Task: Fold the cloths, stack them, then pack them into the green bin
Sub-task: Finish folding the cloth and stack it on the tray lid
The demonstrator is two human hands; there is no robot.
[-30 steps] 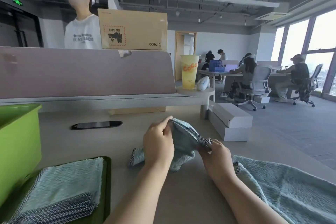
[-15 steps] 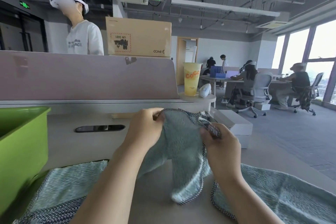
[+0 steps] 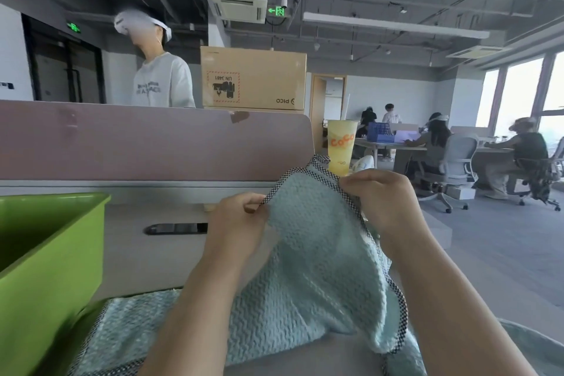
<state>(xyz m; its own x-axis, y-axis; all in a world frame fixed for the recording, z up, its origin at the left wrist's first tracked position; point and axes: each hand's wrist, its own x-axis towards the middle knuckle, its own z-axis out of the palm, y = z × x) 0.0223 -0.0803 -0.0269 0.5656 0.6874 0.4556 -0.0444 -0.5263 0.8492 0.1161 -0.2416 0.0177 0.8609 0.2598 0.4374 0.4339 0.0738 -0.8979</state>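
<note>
A light blue cloth [image 3: 317,256] with a black-and-white checked border hangs in the air above the desk. My left hand [image 3: 238,223] pinches its upper left edge. My right hand [image 3: 381,201] grips the upper right edge. A folded blue cloth [image 3: 122,333] lies on the desk at the lower left, partly behind my left forearm. Another blue cloth [image 3: 537,348] lies at the lower right, mostly hidden by my right arm. The green bin [image 3: 52,268] stands at the left, its inside mostly out of sight.
A black phone [image 3: 174,228] lies on the desk near the pink partition [image 3: 152,140]. A yellow drink cup [image 3: 341,143] stands on the shelf behind the cloth. A cardboard box [image 3: 253,78] sits atop the partition, a person stands behind it, and others sit at desks far right.
Both hands have lifted the cloth off the desk and spread it wider between them. It now hangs open in front of me, and the view has tilted upward.
</note>
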